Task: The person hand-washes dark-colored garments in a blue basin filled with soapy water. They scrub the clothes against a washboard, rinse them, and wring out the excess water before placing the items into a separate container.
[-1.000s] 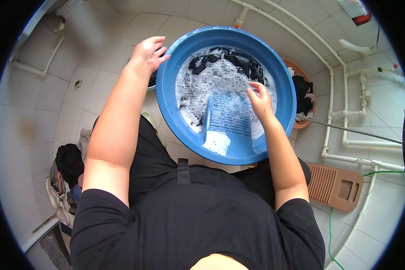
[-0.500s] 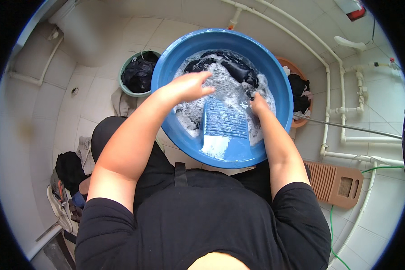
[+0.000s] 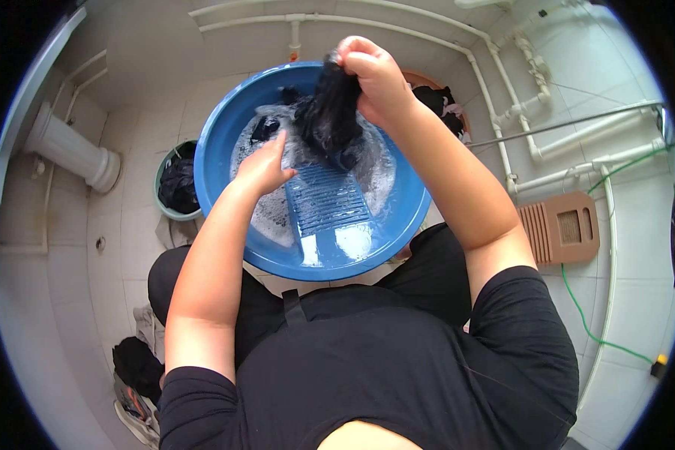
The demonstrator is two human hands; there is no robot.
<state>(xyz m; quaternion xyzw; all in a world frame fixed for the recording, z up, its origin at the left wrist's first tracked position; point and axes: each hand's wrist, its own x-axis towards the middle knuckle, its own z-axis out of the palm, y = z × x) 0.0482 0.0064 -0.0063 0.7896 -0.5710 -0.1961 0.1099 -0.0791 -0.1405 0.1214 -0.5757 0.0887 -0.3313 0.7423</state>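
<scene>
1. The blue tub (image 3: 401, 223) is spread beneath both hands, its far rim passed by the raised right hand, its near rim lying below the left.
2. The green basin (image 3: 174, 215), filled with dark clothes, is set outside the tub, to the left of the left hand.
3. The ribbed blue washboard (image 3: 326, 199) is tilted in the tub, nearer to the body than either hand; white suds (image 3: 270, 214) are spread around it, below and beside the left hand.
4. The dark wet garment (image 3: 330, 109) is hung between the hands: just left of the right hand, just right of the left. Its long axis is run from the right fingers down toward the top of the washboard. Because the cloth is blurred and bunched, it cannot be told whether its lower end is rested on the ribs or dipped in the water.
5. The right hand (image 3: 373, 79) is the nearer one, clenched on the garment's upper end and lifted above the left.
6. The left hand (image 3: 266, 165) is unclenched and nothing is seen gripped in it; its index finger is extended toward the garment, near its left edge but apparently apart.
</scene>
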